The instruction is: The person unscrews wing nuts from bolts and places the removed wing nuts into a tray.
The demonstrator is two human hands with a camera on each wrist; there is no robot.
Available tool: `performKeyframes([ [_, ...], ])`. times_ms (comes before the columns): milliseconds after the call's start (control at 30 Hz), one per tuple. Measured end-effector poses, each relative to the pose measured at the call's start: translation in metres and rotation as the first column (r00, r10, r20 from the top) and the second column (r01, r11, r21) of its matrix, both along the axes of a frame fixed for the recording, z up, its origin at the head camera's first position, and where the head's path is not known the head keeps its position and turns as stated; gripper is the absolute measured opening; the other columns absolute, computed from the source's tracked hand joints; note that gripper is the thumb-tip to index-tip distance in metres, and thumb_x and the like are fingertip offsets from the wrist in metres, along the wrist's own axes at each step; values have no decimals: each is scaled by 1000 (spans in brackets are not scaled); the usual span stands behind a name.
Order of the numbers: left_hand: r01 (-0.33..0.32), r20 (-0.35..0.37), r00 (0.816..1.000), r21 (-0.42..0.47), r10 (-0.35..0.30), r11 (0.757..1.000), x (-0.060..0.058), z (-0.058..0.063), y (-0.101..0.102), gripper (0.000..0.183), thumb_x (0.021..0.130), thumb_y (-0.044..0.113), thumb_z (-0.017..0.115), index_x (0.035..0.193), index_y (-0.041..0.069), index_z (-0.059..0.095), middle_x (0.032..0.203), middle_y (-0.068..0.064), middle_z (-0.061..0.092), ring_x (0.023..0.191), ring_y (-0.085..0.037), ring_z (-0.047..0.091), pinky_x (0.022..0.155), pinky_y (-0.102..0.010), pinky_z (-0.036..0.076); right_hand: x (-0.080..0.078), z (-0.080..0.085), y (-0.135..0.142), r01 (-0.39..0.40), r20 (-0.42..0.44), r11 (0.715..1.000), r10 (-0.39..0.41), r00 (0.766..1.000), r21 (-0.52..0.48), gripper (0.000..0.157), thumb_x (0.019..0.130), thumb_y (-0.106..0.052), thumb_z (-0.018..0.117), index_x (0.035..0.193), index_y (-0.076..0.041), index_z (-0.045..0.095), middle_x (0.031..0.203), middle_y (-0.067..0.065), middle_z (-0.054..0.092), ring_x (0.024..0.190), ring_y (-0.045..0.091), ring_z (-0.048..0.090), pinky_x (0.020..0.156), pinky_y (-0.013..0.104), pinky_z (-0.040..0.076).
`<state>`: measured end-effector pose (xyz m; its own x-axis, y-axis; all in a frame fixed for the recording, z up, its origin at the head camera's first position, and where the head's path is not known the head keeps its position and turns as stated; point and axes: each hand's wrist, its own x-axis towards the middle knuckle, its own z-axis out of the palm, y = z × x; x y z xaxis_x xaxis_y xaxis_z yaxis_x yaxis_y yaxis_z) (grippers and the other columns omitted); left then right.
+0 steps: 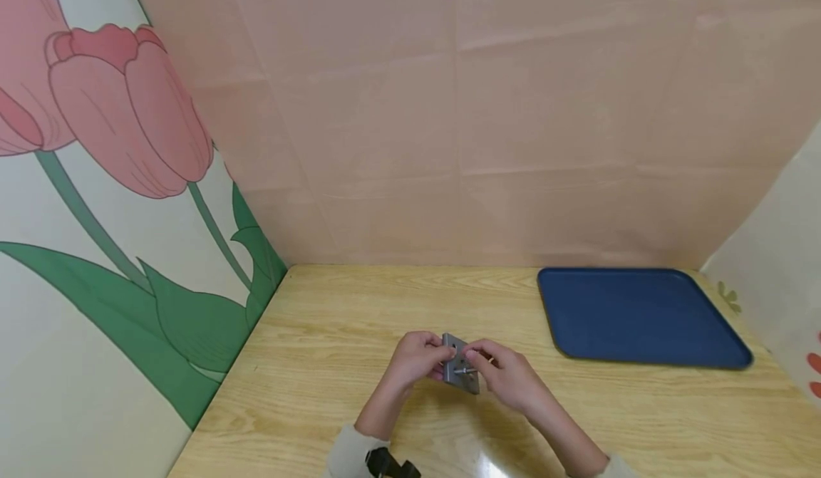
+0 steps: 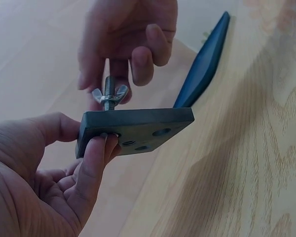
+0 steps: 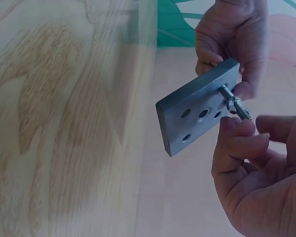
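Note:
A small grey metal plate [image 1: 459, 380] with several holes is held up above the table, tilted. My left hand [image 1: 413, 357] pinches it near one end, thumb and fingers on opposite faces. A threaded bolt [image 2: 109, 85] sticks out through the plate beside that grip, carrying a wing nut [image 2: 110, 96] partway along its thread. My right hand [image 1: 509, 378] is right at the bolt, its fingers bent loosely around the bolt's free end. In the right wrist view, the right fingertips [image 3: 232, 124] lie close against the wing nut; whether they touch it I cannot tell.
A dark blue tray [image 1: 641, 318] lies on the wood-grain table [image 1: 308, 392] at the back right. A beige sheet [image 1: 462, 143] rises behind the table. On the left stands a wall covering with printed tulips [image 1: 122, 107].

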<state>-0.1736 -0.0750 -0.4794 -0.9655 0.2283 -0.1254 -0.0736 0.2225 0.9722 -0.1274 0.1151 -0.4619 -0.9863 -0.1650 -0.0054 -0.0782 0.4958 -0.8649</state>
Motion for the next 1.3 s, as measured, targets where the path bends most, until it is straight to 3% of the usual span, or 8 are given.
performKeyframes([
  [133,2,-1,1000,-1,-2,1000,1,1,0,17,85,14,76,90,-1,69,77,-8,71,61,-16,66,55,-33,61,2,1,-1,40,3,999,-40,999,14,16,102,-29,61,107,-18,72,86,0,66,70,15,54,55,27,45],
  [400,16,-4,1000,7,-16,1000,1,2,-2,17,86,14,76,90,-1,69,77,-7,71,61,-15,67,60,-39,62,2,-1,0,-11,-35,998,13,999,61,15,100,-30,64,105,-18,73,91,-2,68,79,15,55,63,30,46],
  [833,9,7,1000,5,-9,1000,1,2,-3,18,86,14,76,90,-1,68,79,-9,71,62,-16,67,63,-43,63,3,3,3,-80,-13,990,82,997,112,20,97,-30,68,106,-13,74,98,-2,69,83,15,56,69,30,47],
  [1067,0,7,1000,4,0,1000,1,2,-2,16,85,12,76,89,-1,68,78,-8,70,61,-16,67,60,-39,63,4,2,4,-144,-56,988,147,987,58,17,94,-20,71,108,-10,70,93,1,64,67,13,53,55,25,45],
  [1300,-3,-4,1000,16,3,1000,0,-1,0,15,85,10,76,87,-2,67,75,-8,69,60,-16,66,54,-32,60,3,-1,4,-165,-80,985,168,983,40,14,93,-11,71,107,-15,68,96,2,63,62,9,51,52,23,44],
])
